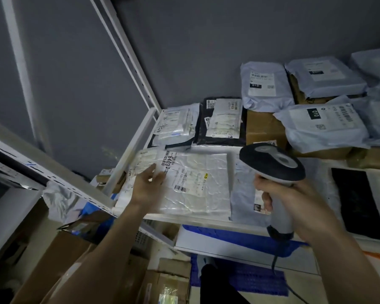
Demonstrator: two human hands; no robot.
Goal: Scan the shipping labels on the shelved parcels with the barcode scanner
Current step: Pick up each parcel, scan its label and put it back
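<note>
1. Left hand (148, 185) lies flat, fingers straight, on the parcel (191, 183) at the shelf's (198, 220) front-left corner.
2. Right hand (294, 207) grips the scanner (272, 165); best aimed squarely at the smoothed label (180, 172).

The handheld barcode scanner (272, 165) has a dark grey head with a light grey top panel and handle. The flat translucent white plastic parcel (184, 183) carries a white label with black print and a small yellow mark. The steel shelf frame (127, 159) is white. Rear poly mailers (266, 86) are pale lavender-grey; one black mailer (222, 121) lies between them.
</note>
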